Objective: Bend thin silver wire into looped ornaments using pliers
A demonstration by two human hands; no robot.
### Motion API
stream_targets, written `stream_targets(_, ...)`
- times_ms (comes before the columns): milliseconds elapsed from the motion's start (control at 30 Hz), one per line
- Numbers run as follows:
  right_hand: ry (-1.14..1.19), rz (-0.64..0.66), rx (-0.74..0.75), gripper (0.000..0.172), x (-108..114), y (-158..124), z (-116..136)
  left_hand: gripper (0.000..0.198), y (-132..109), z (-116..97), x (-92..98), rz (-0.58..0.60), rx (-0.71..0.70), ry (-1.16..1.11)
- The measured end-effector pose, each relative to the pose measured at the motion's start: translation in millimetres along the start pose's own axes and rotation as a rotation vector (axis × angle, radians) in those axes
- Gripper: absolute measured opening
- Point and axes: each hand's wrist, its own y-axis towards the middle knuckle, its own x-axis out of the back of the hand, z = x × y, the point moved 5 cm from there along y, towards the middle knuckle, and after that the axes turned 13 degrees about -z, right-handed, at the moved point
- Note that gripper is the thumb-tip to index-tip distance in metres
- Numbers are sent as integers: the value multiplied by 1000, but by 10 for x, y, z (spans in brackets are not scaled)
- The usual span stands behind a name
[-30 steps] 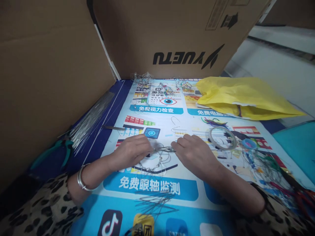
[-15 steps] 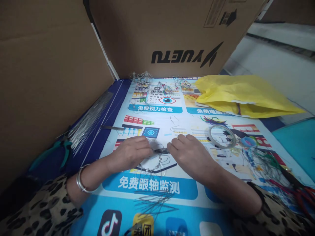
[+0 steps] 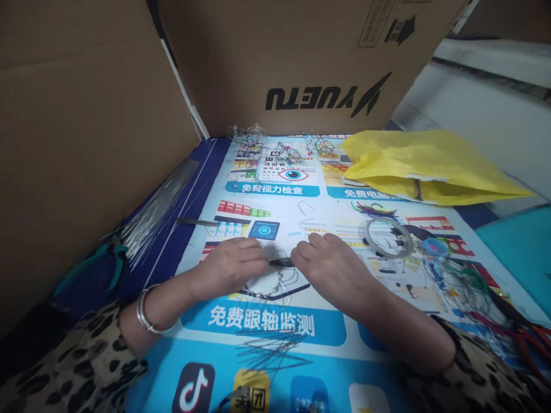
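Note:
My left hand (image 3: 235, 265) and my right hand (image 3: 331, 272) are both closed, a short gap apart, above the middle of the printed sheet. Between their fingertips runs a short bundle of dark wire (image 3: 280, 263), pinched at both ends. Below it hangs or lies a loop of thin wire with silvery beads (image 3: 262, 295); whether it joins the bundle I cannot tell. Several loose dark wires (image 3: 273, 350) lie crossed on the sheet nearer to me. The fingertips themselves are mostly hidden behind the knuckles.
Cardboard walls (image 3: 318, 51) stand behind and at the left. Green-handled pliers (image 3: 114, 267) and straight silvery wires (image 3: 161, 209) lie left. On the right are a tape roll (image 3: 367, 235), a yellow bag (image 3: 430, 160), tangled wires (image 3: 465, 284) and red-handled scissors (image 3: 527, 344).
Both hands stay almost in place, still pinching the dark wire. The bundle between them has turned slightly. The view has shifted a little.

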Motion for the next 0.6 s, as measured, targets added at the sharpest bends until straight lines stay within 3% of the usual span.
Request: stream_targets(600,26,24,7,9,-28,-18,-8,17,-28,17,-10,-7,22,-14)
